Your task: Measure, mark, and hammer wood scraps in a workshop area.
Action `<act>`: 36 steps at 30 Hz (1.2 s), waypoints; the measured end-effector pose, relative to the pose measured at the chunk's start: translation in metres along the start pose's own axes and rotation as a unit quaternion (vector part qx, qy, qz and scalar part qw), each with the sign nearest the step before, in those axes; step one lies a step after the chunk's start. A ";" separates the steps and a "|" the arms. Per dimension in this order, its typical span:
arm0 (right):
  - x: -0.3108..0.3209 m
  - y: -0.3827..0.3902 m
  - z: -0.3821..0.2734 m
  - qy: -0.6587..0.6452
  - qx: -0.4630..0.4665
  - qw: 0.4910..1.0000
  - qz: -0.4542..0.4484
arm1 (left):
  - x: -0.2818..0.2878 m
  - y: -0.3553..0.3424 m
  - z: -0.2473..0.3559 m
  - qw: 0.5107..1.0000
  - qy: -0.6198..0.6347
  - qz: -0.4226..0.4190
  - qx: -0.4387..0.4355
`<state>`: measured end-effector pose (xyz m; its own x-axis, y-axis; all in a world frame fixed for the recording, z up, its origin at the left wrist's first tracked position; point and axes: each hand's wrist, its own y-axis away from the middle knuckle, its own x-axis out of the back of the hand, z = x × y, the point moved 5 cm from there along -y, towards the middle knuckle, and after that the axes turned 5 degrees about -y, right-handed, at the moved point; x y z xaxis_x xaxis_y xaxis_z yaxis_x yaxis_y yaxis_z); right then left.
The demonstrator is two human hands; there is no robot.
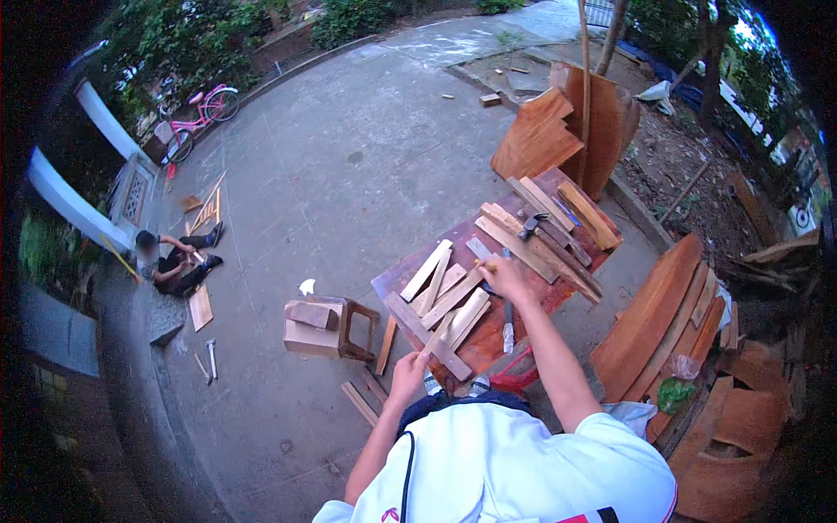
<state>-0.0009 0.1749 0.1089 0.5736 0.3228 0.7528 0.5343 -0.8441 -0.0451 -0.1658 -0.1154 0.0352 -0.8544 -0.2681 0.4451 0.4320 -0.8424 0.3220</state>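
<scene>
On a low wooden table [392,283] lie several pale and brown wooden slats [429,268]. My left hand [408,375] is closed on the lower end of a light slat [443,326] at the table's near-left corner. My right hand [504,277] is closed around a thin pencil-like stick [486,266], over the middle of the pile. Beside it lie a short metal strip [478,247] and a long, narrow tool [508,336] with a pale lower end. A black-headed hammer [534,225] rests on boards farther back.
A stool [362,315] holding blocks stands left of the table. A person [179,266] sits at far left near hand tools [210,362] and a pink bicycle [205,113]. Large boards [645,322] lean at right; more slabs [532,131] stand behind the table. Curb and dirt border the paving.
</scene>
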 end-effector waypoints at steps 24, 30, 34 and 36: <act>-0.009 0.024 0.028 -0.183 0.093 0.978 0.035 | -0.026 -0.045 0.078 0.960 -0.201 0.017 -0.196; -0.020 0.038 0.018 -0.096 0.106 0.990 0.015 | -0.031 -0.058 0.061 0.935 -0.255 0.087 -0.231; -0.020 0.042 0.019 -0.111 0.101 0.988 0.031 | -0.028 -0.059 0.068 0.928 -0.288 0.100 -0.213; -0.021 0.042 0.020 -0.119 0.087 0.989 0.029 | -0.021 -0.061 0.070 0.920 -0.304 0.123 -0.214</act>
<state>0.0223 0.1411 0.0784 0.7253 0.3843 0.5712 0.5823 -0.7851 -0.2112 -0.1536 -0.0251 0.0648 -0.3704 -0.2738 0.8876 0.3272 -0.9328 -0.1512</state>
